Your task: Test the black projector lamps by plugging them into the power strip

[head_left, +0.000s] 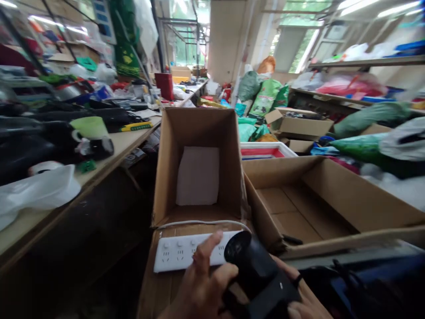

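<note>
A black cylindrical device (pixel 255 261) with a dark round end and a blocky lower part is in the foreground. My right hand (pixel 307 292) grips it from the right side, fingers wrapped around its body; a dark band shows on one finger. On the device's left is my left hand (pixel 202 283), index finger stretched out over a white power strip (pixel 174 252) and thumb close to the device's rim. Its lower fingers are partly hidden by black parts. The strip lies on a cardboard surface (pixel 166 288), its white cord running along the back.
Behind the strip, a cardboard box (pixel 199 126) stands with its opening facing me and a pale sheet (pixel 198 177) inside. A wide open carton (pixel 358 190) is at right. On the left, a cluttered workbench (pixel 113 166) holds a pale green cup (pixel 89 128). Stuffed sacks (pixel 265 95) stand farther back.
</note>
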The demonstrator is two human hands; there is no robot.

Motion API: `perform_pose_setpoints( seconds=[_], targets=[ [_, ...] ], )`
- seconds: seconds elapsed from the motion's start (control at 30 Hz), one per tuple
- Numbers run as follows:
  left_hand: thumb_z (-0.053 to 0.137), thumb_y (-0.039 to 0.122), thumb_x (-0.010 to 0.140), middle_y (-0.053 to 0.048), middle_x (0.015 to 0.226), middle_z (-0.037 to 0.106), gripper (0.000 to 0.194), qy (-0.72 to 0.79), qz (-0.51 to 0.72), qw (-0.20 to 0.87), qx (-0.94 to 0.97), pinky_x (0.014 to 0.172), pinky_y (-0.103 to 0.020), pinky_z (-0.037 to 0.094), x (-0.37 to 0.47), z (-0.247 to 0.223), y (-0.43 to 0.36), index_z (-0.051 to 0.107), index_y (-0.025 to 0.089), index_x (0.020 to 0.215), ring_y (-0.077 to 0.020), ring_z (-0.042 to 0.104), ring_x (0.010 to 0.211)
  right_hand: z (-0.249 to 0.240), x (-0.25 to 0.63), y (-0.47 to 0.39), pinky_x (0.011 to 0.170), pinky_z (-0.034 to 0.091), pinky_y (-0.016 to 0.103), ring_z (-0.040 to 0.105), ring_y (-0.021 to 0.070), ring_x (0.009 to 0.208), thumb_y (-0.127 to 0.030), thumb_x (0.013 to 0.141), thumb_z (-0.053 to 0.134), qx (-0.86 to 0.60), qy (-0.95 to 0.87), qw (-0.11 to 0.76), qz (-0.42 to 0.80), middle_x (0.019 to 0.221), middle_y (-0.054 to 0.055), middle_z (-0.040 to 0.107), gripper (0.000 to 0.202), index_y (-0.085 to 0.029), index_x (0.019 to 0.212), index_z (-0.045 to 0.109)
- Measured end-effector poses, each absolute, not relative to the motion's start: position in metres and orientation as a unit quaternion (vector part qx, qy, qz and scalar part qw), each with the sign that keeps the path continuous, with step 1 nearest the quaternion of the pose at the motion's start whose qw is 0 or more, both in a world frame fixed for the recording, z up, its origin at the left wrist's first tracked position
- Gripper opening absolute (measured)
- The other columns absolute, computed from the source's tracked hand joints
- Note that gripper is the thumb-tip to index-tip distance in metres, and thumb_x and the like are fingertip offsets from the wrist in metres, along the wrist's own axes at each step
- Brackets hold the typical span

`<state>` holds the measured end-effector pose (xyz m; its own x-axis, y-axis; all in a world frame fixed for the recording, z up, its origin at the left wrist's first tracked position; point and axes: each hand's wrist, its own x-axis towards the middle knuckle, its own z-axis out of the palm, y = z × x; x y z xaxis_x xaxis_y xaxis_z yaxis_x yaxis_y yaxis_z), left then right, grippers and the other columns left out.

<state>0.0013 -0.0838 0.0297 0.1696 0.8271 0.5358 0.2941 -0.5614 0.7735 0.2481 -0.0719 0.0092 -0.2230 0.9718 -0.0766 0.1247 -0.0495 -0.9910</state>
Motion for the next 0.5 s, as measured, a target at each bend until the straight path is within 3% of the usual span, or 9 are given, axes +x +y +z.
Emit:
perform_pose_setpoints(
  seconds=[0.07, 0.13, 0.23, 0.37, 0.43, 0.5],
  targets=[
    [0.072, 0.023, 0.07, -0.009, 0.153, 0.014, 0.068, 0.348, 0.494, 0.309, 0.734, 0.102, -0.047, 0.034, 0.001, 0.042, -0.082, 0.044, 0.033, 0.131, -0.0369, 0.03, 0.132, 0.025, 0.264, -0.082, 0.076, 0.052, 0.041, 0.065, 0.0321, 0.091, -0.06, 0.049, 0.075, -0.464, -0.581, 0.366, 0.559, 0.102, 0.014, 0.068, 0.08, -0.018, 0.115, 0.063],
    [0.064, 0.019, 0.078, -0.011, 0.15, 0.022, 0.067, 0.292, 0.404, 0.366, 0.786, 0.103, -0.047, 0.033, 0.002, 0.055, -0.078, 0.037, 0.034, 0.137, -0.0342, 0.033, 0.131, 0.035, 0.274, -0.093, 0.08, 0.051, 0.042, 0.064, 0.0315, 0.093, -0.055, 0.046, 0.079, -0.46, -0.588, 0.339, 0.572, 0.103, 0.014, 0.067, 0.079, -0.018, 0.115, 0.063],
    [0.057, 0.012, 0.082, -0.013, 0.139, 0.043, 0.054, 0.221, 0.251, 0.437, 0.835, 0.1, -0.045, 0.038, 0.011, 0.075, -0.071, 0.047, 0.033, 0.13, -0.032, 0.045, 0.124, 0.045, 0.284, -0.113, 0.082, 0.049, 0.044, 0.063, 0.0312, 0.096, -0.055, 0.04, 0.08, -0.492, -0.565, 0.323, 0.578, 0.105, 0.013, 0.067, 0.085, -0.017, 0.115, 0.063],
    [0.07, 0.018, 0.073, -0.007, 0.136, 0.048, 0.048, 0.18, 0.208, 0.532, 0.801, 0.091, -0.038, 0.047, 0.038, 0.087, -0.067, 0.06, 0.035, 0.117, -0.0307, 0.055, 0.114, 0.057, 0.301, -0.141, 0.077, 0.052, 0.043, 0.065, 0.0303, 0.091, -0.051, 0.034, 0.081, -0.543, -0.523, 0.323, 0.572, 0.1, 0.011, 0.069, 0.086, -0.018, 0.111, 0.065],
    [0.066, 0.014, 0.075, -0.005, 0.136, 0.049, 0.049, 0.148, 0.187, 0.557, 0.795, 0.089, -0.037, 0.049, 0.055, 0.083, -0.067, 0.059, 0.037, 0.117, -0.0277, 0.056, 0.113, 0.062, 0.319, -0.157, 0.073, 0.053, 0.042, 0.066, 0.0303, 0.086, -0.048, 0.033, 0.082, -0.573, -0.517, 0.323, 0.548, 0.097, 0.011, 0.07, 0.083, -0.019, 0.109, 0.067],
    [0.065, 0.01, 0.075, -0.005, 0.138, 0.045, 0.059, 0.149, 0.162, 0.566, 0.794, 0.096, -0.041, 0.044, 0.069, 0.074, -0.067, 0.051, 0.037, 0.125, -0.027, 0.05, 0.12, 0.067, 0.347, -0.172, 0.065, 0.054, 0.039, 0.068, 0.0289, 0.076, -0.043, 0.03, 0.083, -0.643, -0.51, 0.352, 0.45, 0.089, 0.01, 0.072, 0.075, -0.02, 0.1, 0.071]
  ],
)
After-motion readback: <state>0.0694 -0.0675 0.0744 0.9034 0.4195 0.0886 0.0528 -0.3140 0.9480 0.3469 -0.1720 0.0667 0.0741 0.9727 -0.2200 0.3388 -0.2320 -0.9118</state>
